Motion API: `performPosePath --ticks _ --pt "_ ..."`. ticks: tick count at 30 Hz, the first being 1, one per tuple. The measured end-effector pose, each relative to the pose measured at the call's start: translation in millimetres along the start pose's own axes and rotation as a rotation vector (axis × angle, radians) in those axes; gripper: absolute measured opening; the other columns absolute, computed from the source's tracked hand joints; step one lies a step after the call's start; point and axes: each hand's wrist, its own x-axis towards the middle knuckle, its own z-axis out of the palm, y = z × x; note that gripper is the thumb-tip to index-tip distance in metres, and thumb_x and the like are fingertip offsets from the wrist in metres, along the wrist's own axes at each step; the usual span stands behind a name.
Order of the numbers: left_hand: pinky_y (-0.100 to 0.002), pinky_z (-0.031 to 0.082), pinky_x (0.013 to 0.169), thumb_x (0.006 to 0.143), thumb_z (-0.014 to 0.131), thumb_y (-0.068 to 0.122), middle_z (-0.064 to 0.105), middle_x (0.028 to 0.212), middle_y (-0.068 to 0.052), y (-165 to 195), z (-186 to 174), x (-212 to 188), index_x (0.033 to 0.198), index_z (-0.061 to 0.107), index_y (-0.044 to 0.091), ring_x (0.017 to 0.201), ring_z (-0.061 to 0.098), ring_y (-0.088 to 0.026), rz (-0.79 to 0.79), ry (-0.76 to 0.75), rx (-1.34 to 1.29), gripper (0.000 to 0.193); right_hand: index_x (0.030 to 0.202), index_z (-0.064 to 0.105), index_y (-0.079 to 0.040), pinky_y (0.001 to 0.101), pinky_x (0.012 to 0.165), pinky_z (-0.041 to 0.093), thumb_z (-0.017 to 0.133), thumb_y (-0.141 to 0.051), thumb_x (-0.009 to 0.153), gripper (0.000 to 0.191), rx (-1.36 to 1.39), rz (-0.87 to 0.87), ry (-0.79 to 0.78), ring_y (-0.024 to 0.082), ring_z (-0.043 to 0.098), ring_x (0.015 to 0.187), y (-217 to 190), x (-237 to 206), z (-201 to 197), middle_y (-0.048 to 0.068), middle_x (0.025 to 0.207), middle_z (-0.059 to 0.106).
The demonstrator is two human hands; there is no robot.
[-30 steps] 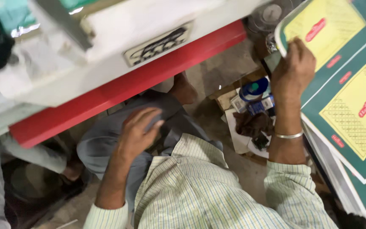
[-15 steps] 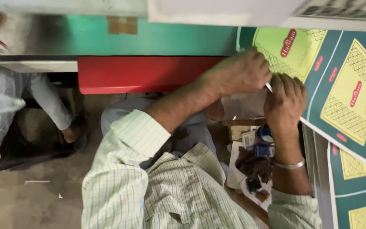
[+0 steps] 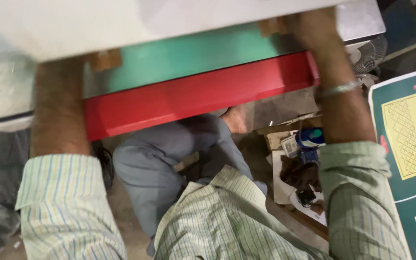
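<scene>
Item: large white flat sheet (image 3: pixel 136 24), blurred and close to the camera, spanning the top of the view above the table and covering both arms' far ends.

Left hand: forearm reaching straight up and forward from a rolled green-striped shirt sleeve (image 3: pixel 66 207), running under the sheet's near edge. The hand itself is lying hidden beneath the sheet, so whether its fingers are apart or clamped cannot be told.

Right hand (image 3: pixel 314 26): arm stretching up along the right side, a thin silver metal bangle (image 3: pixel 340 89) sitting at the wrist. The back of the hand is showing at the sheet's right edge; the fingers are disappearing behind the sheet (grip impossible to judge).

Support: work table with a teal green top band (image 3: pixel 188 60) and a red painted front rail (image 3: pixel 193 96) just below it, tilting down to the left in the view.

Beneath: the person's knees in grey trousers (image 3: pixel 169 159), tucked under the rail.

Adjacent, right: stack of dark green printed cardboard sheets with yellow lattice panels (image 3: pixel 410 139), lying flat beside the right arm. Between knee and stack, an open box of small clutter, including a blue-capped round container (image 3: pixel 310 137).

Far right, top: a white fan grille (image 3: pixel 369 50).
</scene>
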Motion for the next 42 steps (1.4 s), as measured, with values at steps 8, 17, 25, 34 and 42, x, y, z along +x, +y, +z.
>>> performPosePath --ticks 8,17,25,34,42 --pt "-0.052 0.053 0.084 0.106 0.062 0.031 0.071 0.110 -0.019 -2.8 -55.0 -45.7 0.117 0.073 0.003 0.097 0.067 -0.040 0.000 -0.112 -0.158 0.032 0.129 0.067 0.002 0.0525 0.101 0.048 0.048 -0.024 0.117 0.034 0.397 -0.002 -0.044 0.048 0.063 0.120 -19.0 5.3 15.8 0.025 0.126 0.069" --pt "-0.051 0.054 0.089 0.115 0.057 0.037 0.072 0.112 -0.019 37.5 -74.8 -76.3 0.125 0.072 0.003 0.100 0.068 -0.039 -0.094 -0.233 -0.272 0.038 0.141 0.063 -0.003 0.0568 0.111 0.037 0.057 -0.041 0.110 0.049 0.181 0.147 -0.187 0.050 0.052 0.131 6.9 -52.3 10.1 0.027 0.142 0.061" --pt "-0.048 0.057 0.090 0.111 0.061 0.029 0.073 0.109 -0.018 43.5 -76.3 -92.3 0.121 0.073 0.003 0.102 0.069 -0.035 -0.090 -0.225 -0.319 0.030 0.142 0.066 -0.005 0.0553 0.114 0.039 0.058 -0.039 0.110 0.047 0.093 0.098 -0.136 0.047 0.056 0.132 11.5 -60.1 19.0 0.025 0.144 0.063" --pt "-0.038 0.059 0.083 0.093 0.074 0.028 0.076 0.103 -0.012 139.6 -112.4 -152.4 0.113 0.075 0.003 0.098 0.071 -0.026 0.054 -0.105 -0.722 0.032 0.136 0.066 0.002 0.0534 0.120 0.042 0.069 -0.023 0.108 0.038 0.277 0.430 0.010 0.046 0.054 0.136 -82.4 -125.8 -77.5 0.028 0.141 0.061" --pt "-0.038 0.057 0.088 0.092 0.076 0.021 0.075 0.108 -0.013 207.2 7.6 -198.7 0.112 0.075 0.005 0.101 0.072 -0.026 -0.349 -0.398 -1.127 0.025 0.138 0.057 0.015 0.0595 0.118 0.030 0.080 -0.018 0.093 0.061 -0.275 0.783 0.060 0.053 0.040 0.142 -125.3 -246.3 -144.0 0.037 0.154 0.046"
